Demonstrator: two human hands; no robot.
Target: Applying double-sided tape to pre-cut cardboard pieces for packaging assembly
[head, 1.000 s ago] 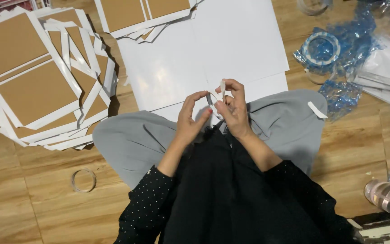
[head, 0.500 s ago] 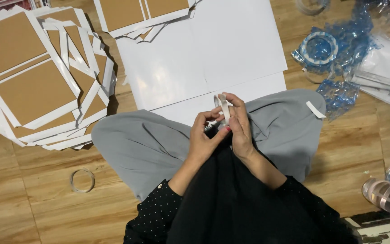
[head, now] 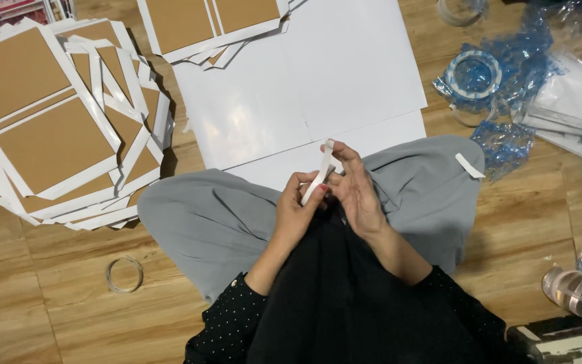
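Tape strip (head: 320,172), white and narrow, stood nearly upright over my lap, its long axis running from my left hand (head: 298,214) up and slightly right. One strip, two hands: my left grip pinched its lower end, my right hand (head: 357,192) closed fingers beside its middle. Half a second before it was curled short between my fingers; now it stretched straight.

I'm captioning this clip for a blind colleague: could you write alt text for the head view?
Seen from above, a person sitting cross-legged on a wooden floor holds a narrow white strip between the left hand and right hand. White sheets lie ahead, a pile of brown cardboard panels with white borders to the left, and blue plastic wrapping to the right.
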